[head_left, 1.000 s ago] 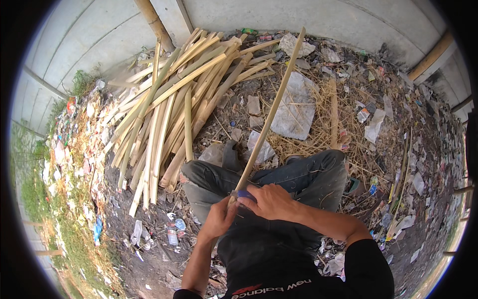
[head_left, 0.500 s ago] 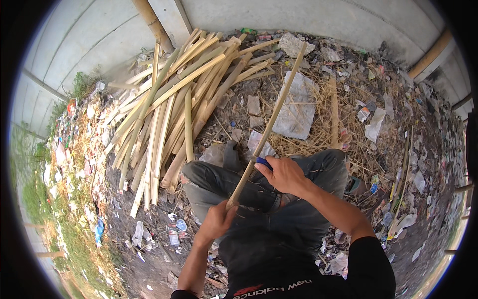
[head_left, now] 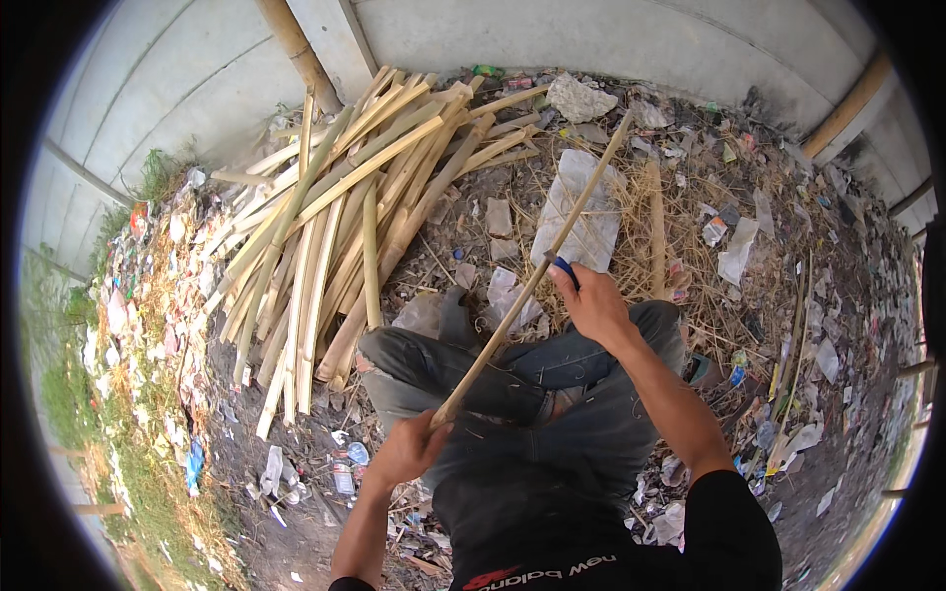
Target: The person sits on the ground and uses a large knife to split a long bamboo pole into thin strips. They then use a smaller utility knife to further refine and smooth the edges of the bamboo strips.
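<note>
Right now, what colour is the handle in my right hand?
The handle is blue; head view shows it.

Dark, bare ground [head_left: 232, 433] lies strewn with litter along the foot of a pale panel wall. A large pile of split bamboo strips [head_left: 315, 286] sprawls across it at upper left, its lengths crossing at many angles. To the right, dry straw [head_left: 636, 276] spreads around a whitish flat sheet [head_left: 562, 182] and a lone bamboo strip [head_left: 657, 236]. A pale chunk of rubble [head_left: 581, 98] sits near the wall, a torn white scrap [head_left: 737, 254] at right. A clear plastic container [head_left: 343, 478] and a blue scrap [head_left: 193, 468] lie at lower left.
</note>
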`<state>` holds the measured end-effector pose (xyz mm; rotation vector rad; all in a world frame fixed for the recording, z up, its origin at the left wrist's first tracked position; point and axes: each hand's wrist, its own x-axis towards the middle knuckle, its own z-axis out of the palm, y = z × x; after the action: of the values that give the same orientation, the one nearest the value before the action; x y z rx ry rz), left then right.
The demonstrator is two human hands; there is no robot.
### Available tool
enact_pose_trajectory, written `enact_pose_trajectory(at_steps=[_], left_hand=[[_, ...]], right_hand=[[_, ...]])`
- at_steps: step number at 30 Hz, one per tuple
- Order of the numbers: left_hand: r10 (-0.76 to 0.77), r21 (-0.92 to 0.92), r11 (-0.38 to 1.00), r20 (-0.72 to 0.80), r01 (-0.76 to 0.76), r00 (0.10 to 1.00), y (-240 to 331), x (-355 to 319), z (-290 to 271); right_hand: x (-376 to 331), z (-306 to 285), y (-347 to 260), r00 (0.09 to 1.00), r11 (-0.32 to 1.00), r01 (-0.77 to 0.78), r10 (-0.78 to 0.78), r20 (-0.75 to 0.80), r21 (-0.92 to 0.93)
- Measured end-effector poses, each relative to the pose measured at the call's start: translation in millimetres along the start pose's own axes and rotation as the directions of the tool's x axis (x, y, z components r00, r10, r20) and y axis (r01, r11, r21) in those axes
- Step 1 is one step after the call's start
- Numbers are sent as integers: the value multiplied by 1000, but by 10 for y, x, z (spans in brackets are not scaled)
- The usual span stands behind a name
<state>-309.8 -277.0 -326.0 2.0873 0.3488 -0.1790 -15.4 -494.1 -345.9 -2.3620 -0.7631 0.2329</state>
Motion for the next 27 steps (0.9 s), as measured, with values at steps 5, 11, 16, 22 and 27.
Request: enact_pose_trajectory(at_steps=[5,11,16,22,27], left_hand=[[-40,44,998,9,40,999,2,-68,75],[-58,23,998,-9,58,998,1,-145,37],[-88,-75,993,-20,86,996,-57,-143,102],[-65,-91,994,-21,63,998,36,-49,183],[-22,27,999,-35,23,999,31,-146,111]], right_hand=[[-547,250,-436,939,979,179,-199,280,95],[-565,193,-528,967,990,143,-143,211,17],[-492,111,-247,963,986,152,-165,214,73],[-758,171,-628,928,984,161,-177,328,73],[-64,-118,-68,997,999,-50,49,56,13]])
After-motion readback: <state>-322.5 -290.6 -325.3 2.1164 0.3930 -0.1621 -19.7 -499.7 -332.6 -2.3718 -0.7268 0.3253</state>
